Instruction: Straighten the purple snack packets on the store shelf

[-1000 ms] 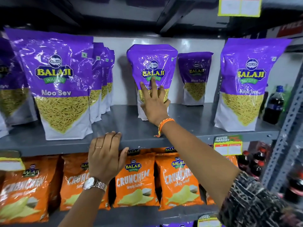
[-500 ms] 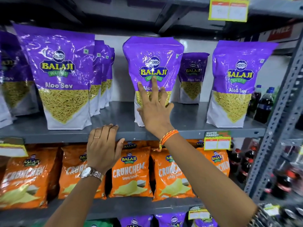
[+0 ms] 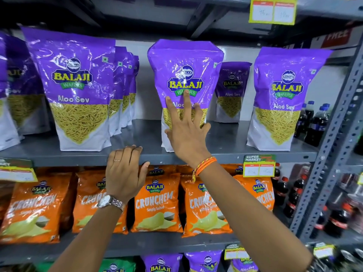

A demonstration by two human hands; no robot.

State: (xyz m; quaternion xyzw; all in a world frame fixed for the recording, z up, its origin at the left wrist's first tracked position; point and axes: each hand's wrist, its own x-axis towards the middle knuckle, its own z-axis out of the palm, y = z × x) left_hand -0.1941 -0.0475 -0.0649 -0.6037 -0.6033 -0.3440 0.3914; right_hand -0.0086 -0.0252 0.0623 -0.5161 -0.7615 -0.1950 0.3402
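Purple Balaji Aloo Sev packets stand on the grey shelf [image 3: 137, 140]. My right hand [image 3: 186, 132] lies flat against the front of the middle packet [image 3: 185, 75], fingers spread, not wrapped around it. That packet stands upright near the shelf's front edge. A smaller-looking packet [image 3: 232, 89] stands behind it to the right. A row of packets [image 3: 75, 85] stands at the left, and a single one [image 3: 282, 95] at the right. My left hand [image 3: 125, 173] rests with its fingertips on the shelf's front lip, holding nothing.
Orange Crunchem packets [image 3: 157, 203] fill the shelf below. Dark cola bottles [image 3: 314, 124] stand at the far right behind a perforated grey upright [image 3: 334, 154]. Yellow price tags [image 3: 259, 166] hang on the shelf edges. More purple packets [image 3: 163, 264] show at the bottom.
The middle packet has come forward toward the shelf's front edge under my right hand. My left hand stays on the shelf lip. The view has moved closer.
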